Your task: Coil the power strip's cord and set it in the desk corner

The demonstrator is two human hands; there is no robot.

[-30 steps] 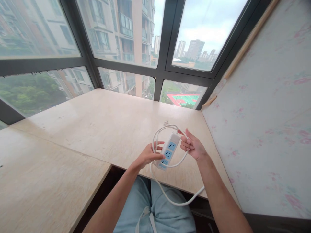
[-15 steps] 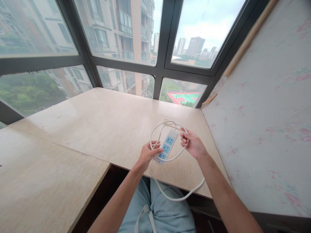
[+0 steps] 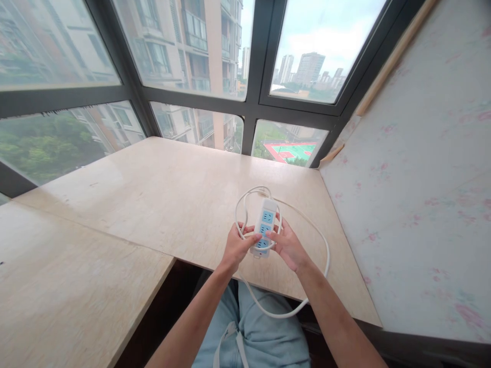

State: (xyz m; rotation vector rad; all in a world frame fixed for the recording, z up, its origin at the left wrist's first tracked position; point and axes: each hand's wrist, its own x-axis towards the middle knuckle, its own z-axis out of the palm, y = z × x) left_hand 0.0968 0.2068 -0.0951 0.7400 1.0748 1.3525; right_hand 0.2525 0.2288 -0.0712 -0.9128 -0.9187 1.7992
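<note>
White power strip [image 3: 264,226], cord [image 3: 324,255] looped

power strip [image 3: 265,225]: white with blue sockets, being held just above the table's near edge.
left hand [image 3: 236,248]: being closed on the power strip's left side, thumb on top.
right hand [image 3: 288,249]: being closed on its right side.
cord [image 3: 326,251]: white, being looped around both hands, drooping off the edge.
table [image 3: 161,189]: pale wood.

White power strip [image 3: 264,229], blue sockets [image 3: 267,216]; white cord [image 3: 327,247]; beige marbled desk [image 3: 153,194]; pale wall [image 3: 414,179], pink blotches; light-blue jeans [image 3: 264,340]
</note>
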